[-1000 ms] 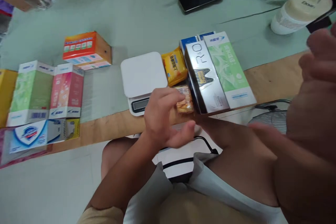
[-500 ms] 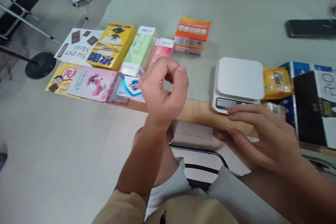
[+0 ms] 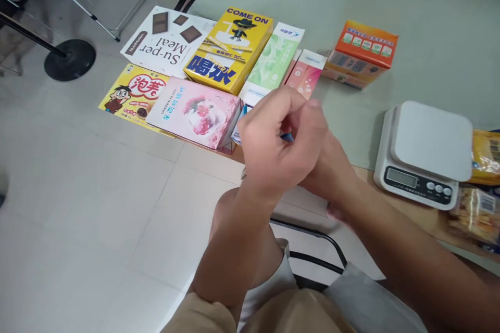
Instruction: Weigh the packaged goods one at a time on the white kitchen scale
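Evidently bare, the left hand (image 3: 283, 138) is curled narrow over the worktop's (image 3: 366, 175) front edge, thumb bent up against the fingers so that a small hollow shows between them; nothing can be seen in its grasp. Behind it, the right hand (image 3: 327, 164) is mostly hidden, so whether its fingers are spread or gripping I cannot tell.

Nearest to them, partly covered by the left hand, a white-and-blue box (image 3: 236, 134) lies at the worktop's edge. Just beyond stand two slim cardboard cartons: a red-and-white carton (image 3: 307, 75) dotted with pale blossoms, and a green-and-white carton (image 3: 273, 60) with a leafy print, both smooth and sharp-cornered. To the left of the white-and-blue box lies a pink box (image 3: 195, 112), flat and oblong, printed with a bowl of pink dessert; above it, a glossy yellow box (image 3: 230, 49) bears a figure in a hat.

On the right, well apart from these, sits a white scale (image 3: 432, 140) of smooth plastic, with a round-cornered plate, a grey display and three round buttons. An orange block-shaped pack (image 3: 363, 54) rests farther back on the matte, pale green cloth (image 3: 425, 41), whose margin leaves a strip of bare wood in front.
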Demonstrator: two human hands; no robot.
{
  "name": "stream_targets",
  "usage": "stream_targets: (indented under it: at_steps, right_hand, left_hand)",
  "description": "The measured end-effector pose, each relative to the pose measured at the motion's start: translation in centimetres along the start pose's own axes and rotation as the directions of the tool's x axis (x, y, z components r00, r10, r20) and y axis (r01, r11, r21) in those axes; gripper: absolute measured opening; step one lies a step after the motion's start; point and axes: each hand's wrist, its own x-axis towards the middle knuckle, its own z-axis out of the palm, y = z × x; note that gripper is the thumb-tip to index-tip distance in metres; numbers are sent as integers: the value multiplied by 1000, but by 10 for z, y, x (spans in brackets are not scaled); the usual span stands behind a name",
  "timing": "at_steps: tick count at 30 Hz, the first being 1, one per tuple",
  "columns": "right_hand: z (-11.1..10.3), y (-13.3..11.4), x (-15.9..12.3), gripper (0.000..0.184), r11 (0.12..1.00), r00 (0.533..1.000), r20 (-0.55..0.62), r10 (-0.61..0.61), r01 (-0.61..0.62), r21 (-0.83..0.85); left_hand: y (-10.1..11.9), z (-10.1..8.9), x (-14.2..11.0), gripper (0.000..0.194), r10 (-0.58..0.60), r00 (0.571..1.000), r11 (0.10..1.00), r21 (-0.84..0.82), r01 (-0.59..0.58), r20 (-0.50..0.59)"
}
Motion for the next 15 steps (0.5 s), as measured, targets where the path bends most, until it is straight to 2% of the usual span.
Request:
stream_targets:
  at_steps: [3,7,10,12,13,15]
  right_hand:
    - [-9,1,-8,28,999,999,-51,-1,3,50]
    - [-40,16,-38,36,998,980,-194,-47,53,29]
    - [-67,37,-71,35,996,942,-336,11,-40,-78]
    - [-82,54,-93,34,975,889,-447,103,-180,-133]
    - [-86,62,-103,34,956,852,-501,154,-257,-143]
    - [-92,79,-116,34,910,772,-586,247,-392,-132]
  left_hand:
    - [2,4,-3,35,24,999,1000,-15,-23,28]
    - [8,14,-8,28,119,993,993,-22,-120,-20]
    - [13,31,-13,19,210,977,978,0,-210,-22]
    - [14,49,-19,10,200,978,979,29,-202,65]
    - [14,59,-23,5,175,974,982,48,-183,143]
    - [11,82,-33,17,90,939,985,112,-134,332]
